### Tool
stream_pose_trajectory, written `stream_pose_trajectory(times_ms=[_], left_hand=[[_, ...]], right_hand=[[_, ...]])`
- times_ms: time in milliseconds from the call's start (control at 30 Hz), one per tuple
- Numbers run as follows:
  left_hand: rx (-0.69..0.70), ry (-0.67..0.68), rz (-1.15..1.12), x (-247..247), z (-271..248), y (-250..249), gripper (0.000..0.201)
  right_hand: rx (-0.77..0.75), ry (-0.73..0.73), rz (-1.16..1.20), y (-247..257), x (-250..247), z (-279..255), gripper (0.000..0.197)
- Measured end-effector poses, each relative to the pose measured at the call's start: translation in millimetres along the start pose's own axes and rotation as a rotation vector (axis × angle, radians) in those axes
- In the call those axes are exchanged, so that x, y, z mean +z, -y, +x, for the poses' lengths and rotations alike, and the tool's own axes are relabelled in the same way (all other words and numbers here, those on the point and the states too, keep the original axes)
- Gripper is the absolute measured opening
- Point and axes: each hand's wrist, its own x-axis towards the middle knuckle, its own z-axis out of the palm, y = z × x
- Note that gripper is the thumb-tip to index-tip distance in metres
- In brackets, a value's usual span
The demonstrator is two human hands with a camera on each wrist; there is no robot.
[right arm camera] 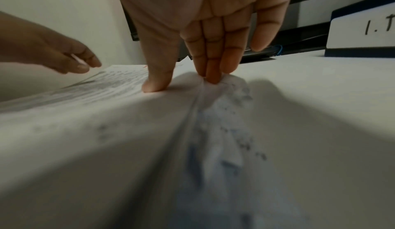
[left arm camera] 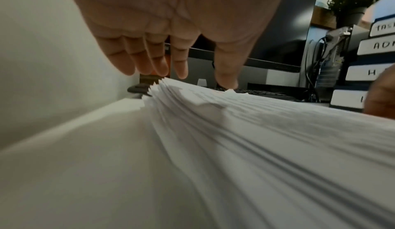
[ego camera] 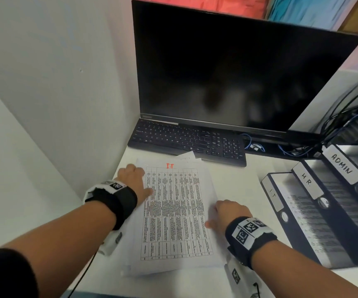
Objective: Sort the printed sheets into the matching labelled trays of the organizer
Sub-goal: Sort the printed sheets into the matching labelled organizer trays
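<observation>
Paper stack (ego camera: 173,214) left of trays (ego camera: 315,214), before keyboard (ego camera: 186,140)

Left hand (ego camera: 134,179) flat — right hand (ego camera: 229,212) (pinching).

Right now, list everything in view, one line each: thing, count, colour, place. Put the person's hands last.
stack of printed sheets: one, white, top one marked I.T in red, on the desk in front of the keyboard.
organizer trays: four visible, black, white labels I.T, H.R, ADMIN and one cut off, at the right.
keyboard: one, black, under the monitor.
monitor: one, black, screen dark, at the back.
cables: several, black and blue, behind the trays.
potted plant: one, green, grey pot, upper right in the left wrist view.
desk: one, white.
left hand: resting on the stack's left edge.
right hand: pinching the top sheet's right edge.
</observation>
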Motion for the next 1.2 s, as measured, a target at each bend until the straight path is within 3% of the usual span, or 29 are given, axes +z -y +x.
stream_pose_trajectory(times_ms=[167, 333, 633, 900, 1000, 1067, 1200], left_hand=[[0.124, 0.019, 0.066, -6.6, 35.6, 1.5, 0.047], [0.122, 0.117, 0.174, -3.6, 51.6, 3.3, 0.044], [0.146, 0.012, 0.255, -0.3, 50.8, 4.0, 0.032], [0.144, 0.142, 0.308, -5.5, 50.0, -1.9, 0.032], [0.131, 0.082, 0.358, -7.8, 50.4, -6.4, 0.043], [0.151, 0.025, 0.34, -11.8, 48.2, -8.3, 0.044], [0.19, -0.004, 0.063, -16.7, 32.1, -9.1, 0.015]], right_hand=[[-0.018, -0.009, -0.089, 0.5, 0.1, 1.5, 0.043], [-0.018, -0.008, -0.104, -0.7, 1.4, 0.6, 0.037], [-0.023, -0.004, -0.089, -0.8, -1.2, -0.8, 0.045], [-0.012, 0.014, -0.067, 0.6, -4.9, -5.4, 0.049], [-0.006, 0.018, -0.06, 0.6, -4.7, -6.3, 0.048], [-0.007, 0.018, -0.059, 0.5, -5.0, -7.1, 0.048], [-0.01, 0.026, -0.037, -1.0, -4.3, -7.9, 0.049]])
